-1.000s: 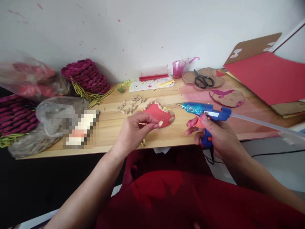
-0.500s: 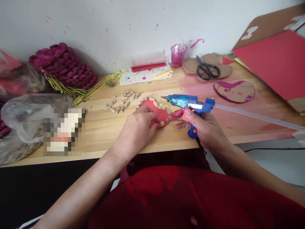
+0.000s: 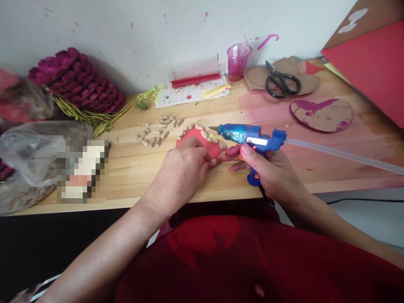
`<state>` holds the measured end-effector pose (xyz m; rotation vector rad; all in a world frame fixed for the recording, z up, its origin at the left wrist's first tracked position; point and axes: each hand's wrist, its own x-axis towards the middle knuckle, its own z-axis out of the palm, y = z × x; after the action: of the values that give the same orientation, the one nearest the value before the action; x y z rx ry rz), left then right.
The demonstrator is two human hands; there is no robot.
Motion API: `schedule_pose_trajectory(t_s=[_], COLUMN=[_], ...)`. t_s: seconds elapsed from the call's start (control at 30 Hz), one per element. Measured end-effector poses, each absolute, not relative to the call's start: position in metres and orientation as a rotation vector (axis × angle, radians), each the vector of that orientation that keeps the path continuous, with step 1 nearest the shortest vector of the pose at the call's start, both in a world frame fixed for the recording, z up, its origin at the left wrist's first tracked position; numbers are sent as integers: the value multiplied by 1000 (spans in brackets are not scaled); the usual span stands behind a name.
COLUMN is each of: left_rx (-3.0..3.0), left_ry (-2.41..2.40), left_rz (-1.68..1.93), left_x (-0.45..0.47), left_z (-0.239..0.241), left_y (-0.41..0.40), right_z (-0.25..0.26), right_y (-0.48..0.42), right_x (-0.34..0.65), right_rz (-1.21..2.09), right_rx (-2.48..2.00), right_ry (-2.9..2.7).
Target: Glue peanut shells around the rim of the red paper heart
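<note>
A red heart-shaped piece lies on the table with peanuts along its rim and a small yellow yarn loop near its upper notch. My left hand is at the heart's lower left edge, thumb and fingers pinched together; whatever is between them is hidden. In my right hand is a blue glue gun, its nozzle pointing left above the heart and a long clear glue stick out of its back. My right fingertips reach the heart's right edge. Loose peanuts lie to the left.
Black scissors rest on cardboard pieces, near a pink-stained cardboard heart. A pink cup stands by the wall. On the left are a magenta pinecone-like basket and a plastic bag.
The view has shifted slightly, so surrounding things appear displaced. My left fingers stay pinched at the heart's edge, and the glue gun stays in my right hand, its nozzle slightly closer to the peanut rim.
</note>
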<state>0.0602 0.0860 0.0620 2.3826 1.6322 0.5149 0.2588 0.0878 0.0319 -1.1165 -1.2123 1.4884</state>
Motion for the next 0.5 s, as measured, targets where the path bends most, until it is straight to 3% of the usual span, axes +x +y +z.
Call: schedule_pose_trajectory(t_s=[0.5], left_rx=[2378], left_ry=[1640], left_rz=[550], left_x=[65], left_z=[62], left_y=[86], right_z=[28], right_y=[87], right_x=[262], right_rz=[1410], right_rx=[-1113], right_ry=[-1307])
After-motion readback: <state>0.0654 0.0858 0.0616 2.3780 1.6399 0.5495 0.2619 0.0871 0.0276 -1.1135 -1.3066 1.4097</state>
